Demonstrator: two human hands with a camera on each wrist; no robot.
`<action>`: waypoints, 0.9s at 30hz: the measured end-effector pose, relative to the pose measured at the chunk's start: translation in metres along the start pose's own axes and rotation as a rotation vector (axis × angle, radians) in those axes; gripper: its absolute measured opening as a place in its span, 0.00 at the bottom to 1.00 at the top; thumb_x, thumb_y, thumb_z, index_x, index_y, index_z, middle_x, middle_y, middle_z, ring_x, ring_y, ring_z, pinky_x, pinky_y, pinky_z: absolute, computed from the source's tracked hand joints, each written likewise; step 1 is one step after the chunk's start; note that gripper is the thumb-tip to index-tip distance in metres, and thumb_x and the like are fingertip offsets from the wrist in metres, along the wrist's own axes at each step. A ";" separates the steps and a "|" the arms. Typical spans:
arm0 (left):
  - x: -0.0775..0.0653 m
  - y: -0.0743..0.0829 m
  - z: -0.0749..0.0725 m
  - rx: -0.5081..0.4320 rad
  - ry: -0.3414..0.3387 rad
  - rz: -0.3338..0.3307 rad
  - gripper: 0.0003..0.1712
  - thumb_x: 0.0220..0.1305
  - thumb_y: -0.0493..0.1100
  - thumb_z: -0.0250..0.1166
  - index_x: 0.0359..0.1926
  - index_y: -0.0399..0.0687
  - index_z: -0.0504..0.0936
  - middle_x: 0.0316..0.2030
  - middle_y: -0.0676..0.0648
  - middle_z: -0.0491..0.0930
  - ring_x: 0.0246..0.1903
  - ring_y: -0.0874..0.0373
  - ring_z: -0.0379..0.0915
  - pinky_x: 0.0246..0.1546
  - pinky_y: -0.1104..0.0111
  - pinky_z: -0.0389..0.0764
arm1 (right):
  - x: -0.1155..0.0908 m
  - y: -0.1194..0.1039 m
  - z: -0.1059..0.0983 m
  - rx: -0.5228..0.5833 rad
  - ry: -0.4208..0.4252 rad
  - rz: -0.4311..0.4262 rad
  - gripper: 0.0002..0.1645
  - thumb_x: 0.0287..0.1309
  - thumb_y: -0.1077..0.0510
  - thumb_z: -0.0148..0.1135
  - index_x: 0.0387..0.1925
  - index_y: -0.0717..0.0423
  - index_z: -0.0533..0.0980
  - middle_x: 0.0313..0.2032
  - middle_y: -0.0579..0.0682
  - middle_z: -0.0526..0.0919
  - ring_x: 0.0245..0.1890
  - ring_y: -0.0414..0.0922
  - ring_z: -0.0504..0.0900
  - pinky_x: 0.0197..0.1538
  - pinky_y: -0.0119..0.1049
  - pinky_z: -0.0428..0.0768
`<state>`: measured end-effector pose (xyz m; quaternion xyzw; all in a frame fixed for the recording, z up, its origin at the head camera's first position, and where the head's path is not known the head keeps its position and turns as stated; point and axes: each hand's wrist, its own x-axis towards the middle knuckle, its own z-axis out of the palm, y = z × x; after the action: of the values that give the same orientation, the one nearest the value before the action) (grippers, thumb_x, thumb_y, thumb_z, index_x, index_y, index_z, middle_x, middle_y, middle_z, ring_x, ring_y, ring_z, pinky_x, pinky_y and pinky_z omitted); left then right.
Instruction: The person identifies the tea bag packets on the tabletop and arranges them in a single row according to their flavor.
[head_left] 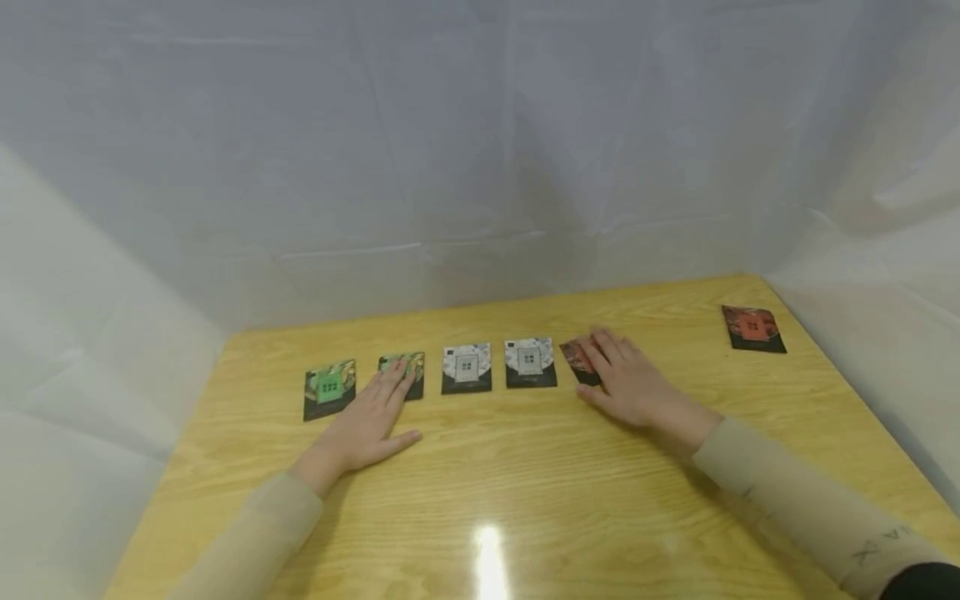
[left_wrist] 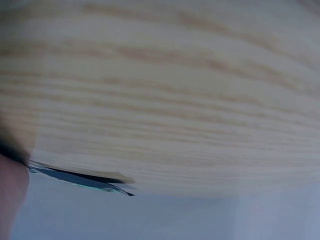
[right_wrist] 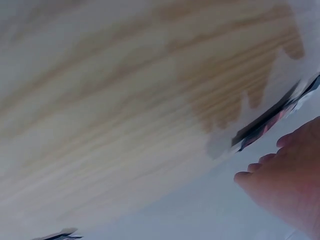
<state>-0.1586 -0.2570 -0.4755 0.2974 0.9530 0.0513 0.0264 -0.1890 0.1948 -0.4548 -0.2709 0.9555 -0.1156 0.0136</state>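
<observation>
My left hand lies with extended fingers over a green-and-black flat packet, thumb spread to the right. In the left wrist view, a bit of that hand meets the packet's edge. My right hand reaches over a red-and-black packet, covering its right part. The right wrist view shows the right hand's fingers loosely extended, a gap between them and the packet. Between the hands lie two white-and-black packets, a left one and a right one.
Another green packet lies left of the row. A second red packet sits apart near the table's far right corner. The wooden table is bordered by pale sheeting at the back and sides.
</observation>
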 end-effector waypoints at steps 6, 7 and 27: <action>0.000 0.000 0.001 -0.001 0.017 0.005 0.57 0.76 0.68 0.55 0.84 0.33 0.45 0.85 0.31 0.40 0.85 0.35 0.37 0.85 0.44 0.48 | 0.001 0.016 -0.010 -0.007 -0.012 0.044 0.49 0.79 0.41 0.54 0.82 0.69 0.51 0.82 0.73 0.47 0.83 0.70 0.48 0.83 0.68 0.53; 0.000 0.000 0.001 -0.004 0.025 0.008 0.57 0.76 0.68 0.56 0.84 0.33 0.46 0.85 0.30 0.40 0.85 0.35 0.38 0.85 0.44 0.49 | 0.001 0.019 -0.012 -0.019 -0.019 0.060 0.49 0.79 0.42 0.54 0.83 0.69 0.50 0.83 0.73 0.46 0.83 0.70 0.47 0.83 0.67 0.52; 0.000 0.001 -0.001 -0.013 -0.003 -0.003 0.57 0.76 0.67 0.57 0.84 0.33 0.45 0.85 0.30 0.39 0.85 0.35 0.36 0.85 0.43 0.47 | -0.019 0.077 -0.022 0.005 -0.025 0.116 0.50 0.82 0.37 0.44 0.83 0.70 0.46 0.83 0.75 0.40 0.83 0.73 0.39 0.83 0.71 0.44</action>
<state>-0.1582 -0.2565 -0.4746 0.2958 0.9531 0.0570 0.0296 -0.2147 0.2734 -0.4516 -0.2167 0.9690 -0.1137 0.0331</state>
